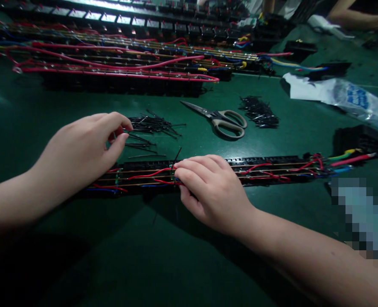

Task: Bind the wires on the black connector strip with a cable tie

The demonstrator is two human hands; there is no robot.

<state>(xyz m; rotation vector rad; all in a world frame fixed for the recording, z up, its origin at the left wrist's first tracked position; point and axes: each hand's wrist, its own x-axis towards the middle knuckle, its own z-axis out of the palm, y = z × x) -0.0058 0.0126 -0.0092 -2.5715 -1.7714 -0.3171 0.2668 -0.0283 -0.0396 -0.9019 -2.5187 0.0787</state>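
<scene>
Across the green table [138,264], under our hands, the wired strip [272,172] is running lengthwise left to right, its right end angling slightly away and trailing coloured leads [352,160]. It's showing black housing, brass-toned rails, red and blue wires. Our right hand [213,192] is holding it mid-length, fingers bunched; our left hand [80,147] is hovering beside a tie pile [153,123], fingertips narrow, but we can't tell whether they're pinching one. Beyond, scissors [224,121] are lying open.

The right hand [213,192] covers part of the wired strip [268,170]; another person's arm [357,19] runs off-frame.
</scene>
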